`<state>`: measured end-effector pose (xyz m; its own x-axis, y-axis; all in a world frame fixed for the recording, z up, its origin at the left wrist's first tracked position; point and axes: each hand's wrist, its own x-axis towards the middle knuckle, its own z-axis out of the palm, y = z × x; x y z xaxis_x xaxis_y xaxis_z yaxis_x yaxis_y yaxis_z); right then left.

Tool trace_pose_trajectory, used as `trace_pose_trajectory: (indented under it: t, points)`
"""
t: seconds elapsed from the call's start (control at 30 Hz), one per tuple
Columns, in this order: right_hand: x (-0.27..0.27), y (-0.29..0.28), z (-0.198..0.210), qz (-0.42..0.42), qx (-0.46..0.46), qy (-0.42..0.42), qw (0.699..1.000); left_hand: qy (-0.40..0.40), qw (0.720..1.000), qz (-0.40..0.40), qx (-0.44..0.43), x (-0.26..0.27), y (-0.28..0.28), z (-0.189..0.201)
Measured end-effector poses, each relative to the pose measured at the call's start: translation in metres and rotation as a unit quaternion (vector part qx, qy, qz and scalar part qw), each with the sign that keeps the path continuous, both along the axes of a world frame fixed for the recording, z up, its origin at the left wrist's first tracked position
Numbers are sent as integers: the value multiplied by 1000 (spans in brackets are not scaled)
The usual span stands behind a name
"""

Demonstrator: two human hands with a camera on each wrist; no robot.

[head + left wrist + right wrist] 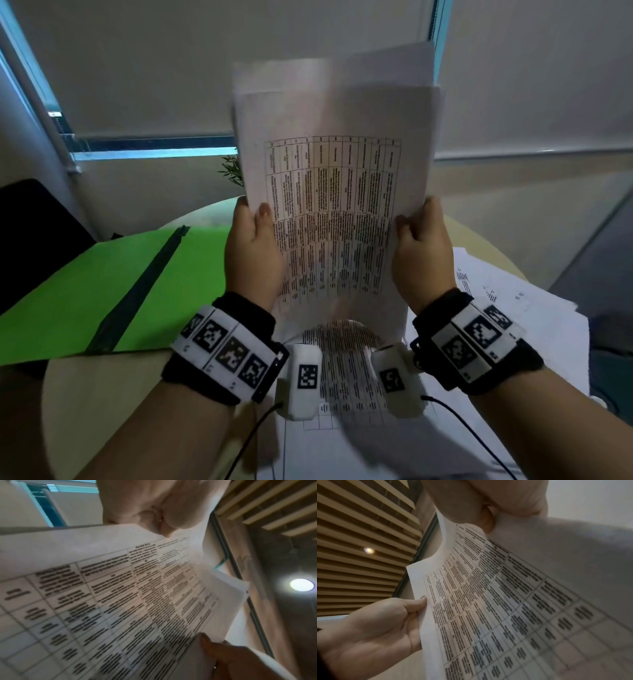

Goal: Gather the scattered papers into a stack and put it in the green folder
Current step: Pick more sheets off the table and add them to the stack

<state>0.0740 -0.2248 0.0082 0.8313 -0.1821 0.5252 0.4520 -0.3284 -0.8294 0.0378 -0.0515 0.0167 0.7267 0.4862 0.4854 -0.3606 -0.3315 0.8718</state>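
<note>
Paper stack: upright above bench, uneven top edges; left hand and right hand grip its sides. Advice: tap square, then move left to green folder.

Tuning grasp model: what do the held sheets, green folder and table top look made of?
Held sheets: thin matte office paper, going by the printed tables, the bending, and light showing through.
Green folder: smooth, slightly glossy bright green; plastic or coated card, with a dark spine strip.
Table top: pale beige, smooth and matte; probably laminate, as no grain is visible.
</note>
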Motion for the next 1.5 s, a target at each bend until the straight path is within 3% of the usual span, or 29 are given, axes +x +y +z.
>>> trace_pose_trajectory:
  t: [0.13, 0.27, 0.37, 0.47, 0.53, 0.7, 0.83, 1.0, 1.17, 1.37, 1.5]
  points:
    - [-6, -3, 9, 31, 30, 2, 999, 11, 999, -15, -34, -2, 6, -2]
    - [-7, -8, 50, 69, 15, -107, 992, 18, 998, -36, -41, -3, 6, -4]
    - [-5, -12, 82, 79, -85, -178, 977, 16, 998, -45, -46, -2, 8, -3]
    - [-1, -13, 103, 32, -211, -155, 965, 18, 997, -45, -54, -2, 9, -4]
    - [2, -14, 106, -5, -247, -148, 958, 25, 997, -41, -62, -2, 10, -4]
    - [11, -15, 88, -17, -180, -171, 968, 43, 998, -19, -38, 2, 16, -9]
    - [5, -16, 73, 48, -108, -160, 980, 60, 997, -18, -37, 2, 17, -14]
    - [8, -24, 31, 107, 70, -3, 992, 68, 996, -17, -56, 2, 19, -17]
    - [17, -28, -17, 159, 90, 142, 973, 94, 992, -33, -78, 0, 17, -30]
    - [14, -25, -14, 129, 110, 93, 981, 51, 997, -19, -51, -6, 11, -20]
    - [10, -21, -21, 92, 92, 92, 987, 76, 997, -12, -12, -9, 7, -26]
